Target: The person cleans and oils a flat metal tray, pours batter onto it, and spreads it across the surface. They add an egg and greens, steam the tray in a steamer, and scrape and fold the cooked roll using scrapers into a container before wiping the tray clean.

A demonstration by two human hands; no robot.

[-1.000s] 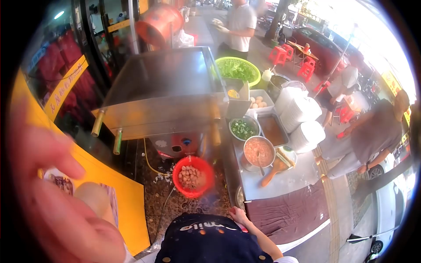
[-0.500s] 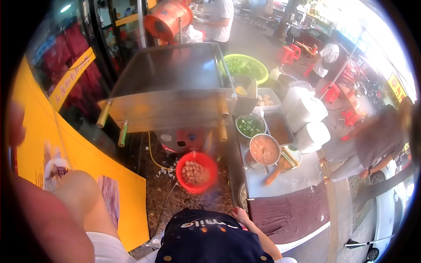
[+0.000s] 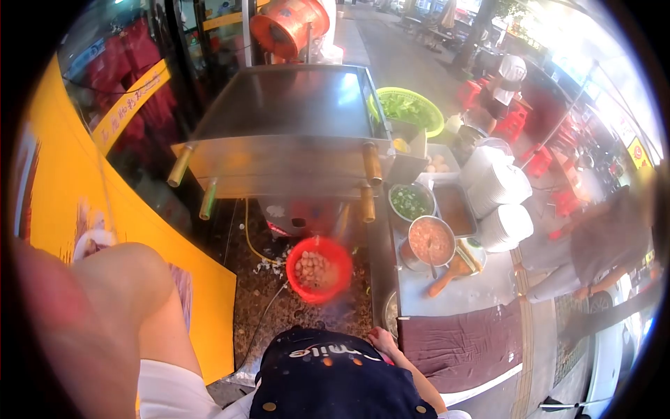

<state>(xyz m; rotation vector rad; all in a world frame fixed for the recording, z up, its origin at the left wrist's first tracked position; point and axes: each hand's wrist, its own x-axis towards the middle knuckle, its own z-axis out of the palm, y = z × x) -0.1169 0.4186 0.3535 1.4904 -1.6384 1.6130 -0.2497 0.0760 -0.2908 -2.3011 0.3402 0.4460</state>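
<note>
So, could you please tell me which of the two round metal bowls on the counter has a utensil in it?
The nearer bowl, holding the reddish mixture; a utensil handle leans over its rim. The farther bowl, with chopped greens, shows no utensil.

Blurred left arm (image 3: pixel 66 328), left hand cut off

A bright yellow printed panel (image 3: pixel 213 307) lines the left side, below dark-framed shopfront glass (image 3: pixel 129 84) crossed by a narrow yellow lettered strip (image 3: pixel 132 105). Dark, littered ground (image 3: pixel 269 332) lies beside it. Beyond stretch grey pavement (image 3: pixel 391 42), red plastic stools (image 3: pixel 514 124) and a brown tree trunk (image 3: pixel 475 40); daylight glares at upper right.
</note>
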